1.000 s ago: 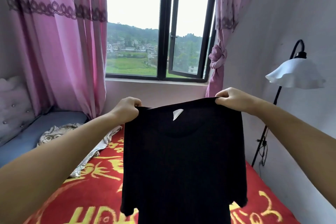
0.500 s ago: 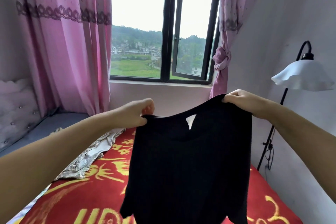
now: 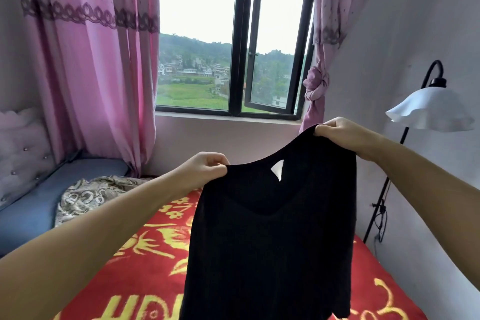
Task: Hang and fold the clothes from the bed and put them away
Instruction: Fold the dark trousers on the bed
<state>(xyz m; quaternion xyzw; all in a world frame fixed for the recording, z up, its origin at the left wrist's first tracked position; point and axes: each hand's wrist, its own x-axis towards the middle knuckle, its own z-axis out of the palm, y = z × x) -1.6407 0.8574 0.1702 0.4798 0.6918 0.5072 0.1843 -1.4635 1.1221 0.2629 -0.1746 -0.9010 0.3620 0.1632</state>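
Observation:
A black top (image 3: 270, 241) with a white neck label hangs in the air over the bed (image 3: 145, 267), which has a red cover with yellow patterns. My left hand (image 3: 205, 170) pinches its left shoulder. My right hand (image 3: 337, 131) grips its right shoulder, held higher, so the top hangs tilted. Its lower hem runs out of view at the bottom. A grey patterned garment (image 3: 93, 195) lies crumpled on the bed's far left side.
A floor lamp (image 3: 428, 112) with a white frilled shade stands by the right wall. Ahead is a window (image 3: 233, 41) with one pane swung open, framed by pink curtains (image 3: 85, 73). A padded headboard (image 3: 20, 148) is at the left, with blue bedding below it.
My left hand has dropped lower and my right hand has stayed high, so the black top now slants. The view has shifted slightly, with the top further right.

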